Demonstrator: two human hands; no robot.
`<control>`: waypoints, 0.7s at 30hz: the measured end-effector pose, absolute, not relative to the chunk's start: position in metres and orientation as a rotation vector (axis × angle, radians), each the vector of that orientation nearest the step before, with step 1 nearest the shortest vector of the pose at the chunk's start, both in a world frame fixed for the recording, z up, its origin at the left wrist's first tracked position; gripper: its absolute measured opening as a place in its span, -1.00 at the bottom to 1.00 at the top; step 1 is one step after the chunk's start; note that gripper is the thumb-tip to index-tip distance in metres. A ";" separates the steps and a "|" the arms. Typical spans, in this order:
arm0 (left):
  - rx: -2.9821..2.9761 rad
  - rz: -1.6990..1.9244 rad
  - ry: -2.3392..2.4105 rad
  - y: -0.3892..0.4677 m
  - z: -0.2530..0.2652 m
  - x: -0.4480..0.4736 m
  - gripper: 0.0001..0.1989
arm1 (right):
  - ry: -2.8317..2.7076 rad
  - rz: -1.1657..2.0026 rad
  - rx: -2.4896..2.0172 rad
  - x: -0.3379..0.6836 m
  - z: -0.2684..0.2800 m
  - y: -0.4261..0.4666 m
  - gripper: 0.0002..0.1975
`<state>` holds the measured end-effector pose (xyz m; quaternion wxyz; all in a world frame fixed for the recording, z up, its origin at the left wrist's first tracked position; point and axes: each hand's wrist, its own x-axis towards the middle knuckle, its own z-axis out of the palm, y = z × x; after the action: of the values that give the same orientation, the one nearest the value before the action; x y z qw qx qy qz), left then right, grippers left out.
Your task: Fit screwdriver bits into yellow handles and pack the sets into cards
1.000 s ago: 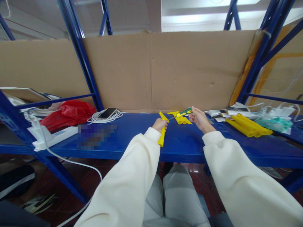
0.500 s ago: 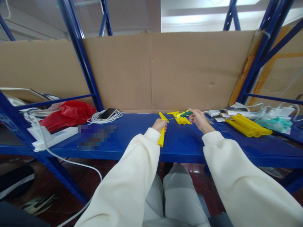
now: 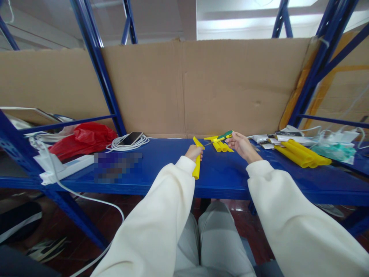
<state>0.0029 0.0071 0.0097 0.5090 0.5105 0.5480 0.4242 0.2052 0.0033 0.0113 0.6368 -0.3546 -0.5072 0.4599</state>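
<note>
Closed around the middle of a yellow tube-like piece (image 3: 196, 172), my left hand (image 3: 193, 153) holds it a little above the blue shelf. The piece has a flared, pointed upper end, and my fingers hide its middle. My right hand (image 3: 240, 145) grips the end of a screwdriver (image 3: 225, 136) with a green and yellow handle. Its thin shaft points left, and the tip meets the yellow piece beside my left fingers; whether a screw is there is too small to tell. Behind the screwdriver, several similar yellow pieces (image 3: 221, 147) lie side by side on the shelf.
On the right of the blue shelf (image 3: 164, 169) lie more yellow tubes (image 3: 302, 153), packets and a greenish plastic bag (image 3: 336, 151). To the left are a phone (image 3: 131, 139) on a coiled white cable, and a red bag (image 3: 89, 140). A cardboard panel (image 3: 219, 88) stands behind.
The screwdriver handle has turned and risen slightly, and my right fingers have shifted their hold on its end. My left hand and the yellow piece stay almost still.
</note>
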 end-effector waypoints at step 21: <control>1.245 1.027 1.304 0.007 0.009 0.004 -0.88 | -1.144 0.953 -0.863 0.206 0.009 0.005 -0.59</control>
<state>0.0035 0.0072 0.0086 0.5084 0.5168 0.5411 0.4263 0.2056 0.0045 0.0091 0.6519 -0.3802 -0.5041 0.4199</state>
